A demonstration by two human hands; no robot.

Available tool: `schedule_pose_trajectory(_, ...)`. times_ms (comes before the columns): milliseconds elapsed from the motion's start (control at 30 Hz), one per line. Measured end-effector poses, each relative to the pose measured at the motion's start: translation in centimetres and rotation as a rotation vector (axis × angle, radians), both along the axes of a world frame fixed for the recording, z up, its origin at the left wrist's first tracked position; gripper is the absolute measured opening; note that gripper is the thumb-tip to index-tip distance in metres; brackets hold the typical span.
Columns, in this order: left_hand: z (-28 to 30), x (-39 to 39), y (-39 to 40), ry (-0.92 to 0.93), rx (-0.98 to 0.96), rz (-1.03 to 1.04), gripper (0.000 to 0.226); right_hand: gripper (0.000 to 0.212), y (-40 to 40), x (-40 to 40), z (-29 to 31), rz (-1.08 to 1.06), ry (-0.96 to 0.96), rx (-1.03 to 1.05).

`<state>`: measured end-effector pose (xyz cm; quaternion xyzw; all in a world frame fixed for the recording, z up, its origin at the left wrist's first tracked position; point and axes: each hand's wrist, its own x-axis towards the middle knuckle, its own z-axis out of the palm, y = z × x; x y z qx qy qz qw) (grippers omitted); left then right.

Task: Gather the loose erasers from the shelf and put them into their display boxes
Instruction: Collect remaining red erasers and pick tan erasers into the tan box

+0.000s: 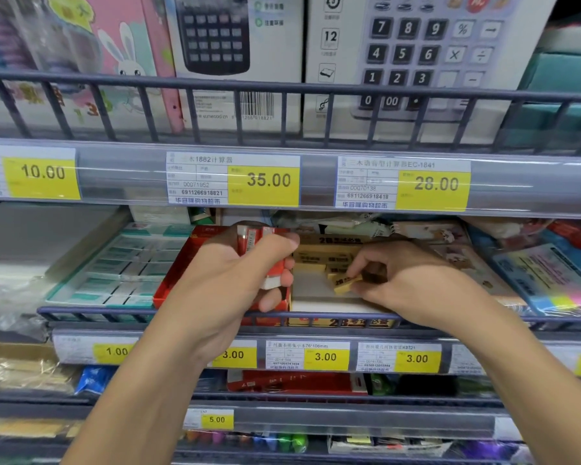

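Observation:
My left hand [235, 266] grips a bundle of red-and-white erasers [254, 241] above the red display box [176, 266] on the middle shelf. To its right stands the yellow 2B display box [319, 290], with several yellow erasers stacked at its back and a bare white floor in front. My right hand [403, 280] reaches into that box and pinches one yellow 2B eraser [346, 284] between thumb and fingertips, low over the box floor.
A teal box of white erasers [114, 273] sits left of the red box. A wire rail [98, 312] runs along the shelf front. Sticky-note packs [547, 283] lie to the right. Calculator boxes [416, 62] stand on the shelf above.

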<state>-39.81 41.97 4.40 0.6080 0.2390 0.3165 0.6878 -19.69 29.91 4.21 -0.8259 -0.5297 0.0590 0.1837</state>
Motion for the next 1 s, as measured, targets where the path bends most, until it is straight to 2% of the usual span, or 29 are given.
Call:
schedule_pose_trajectory(67,0.1,-0.2,-0.1,0.025,-0.001,-0.071,0.018,0.013,0.3,0.2,0.0,-0.006,-0.001,-0.024)
schedule_pose_trajectory(133,0.1,-0.4,-0.2,0.018,0.006,-0.113,0.032,0.013,0.5,0.3,-0.1,-0.007,-0.013,-0.035)
schedule_pose_trajectory(267,0.2,-0.3,-0.7,-0.013,0.016,-0.131,0.043,0.015,0.9,0.5,-0.2,0.004,-0.017,-0.063)
schedule_pose_trajectory(600,0.1,-0.2,-1.4,-0.025,0.026,-0.053,0.043,0.028,1.0,0.9,0.5,0.028,0.056,-0.140)
schedule_pose_trajectory(667,0.1,-0.3,-1.5,-0.020,0.027,-0.051,0.044,0.030,0.3,0.3,0.6,0.003,-0.039,-0.073)
schedule_pose_trajectory(733,0.0,-0.4,-1.7,-0.017,0.031,-0.060,0.047,0.030,-0.6,-0.8,0.9,0.026,-0.119,0.105)
schedule_pose_trajectory(767,0.1,-0.4,-1.8,-0.015,0.037,-0.069,0.047,0.032,-1.1,-1.5,1.0,0.087,-0.060,0.207)
schedule_pose_trajectory(900,0.2,-0.2,-3.0,-0.051,0.040,-0.134,0.037,0.036,-1.9,-4.5,1.3,0.428,0.442,0.482)
schedule_pose_trajectory(1000,0.3,-0.3,-3.9,-0.078,0.034,-0.151,0.032,0.030,-1.8,-5.1,1.0,0.466,0.616,0.592)
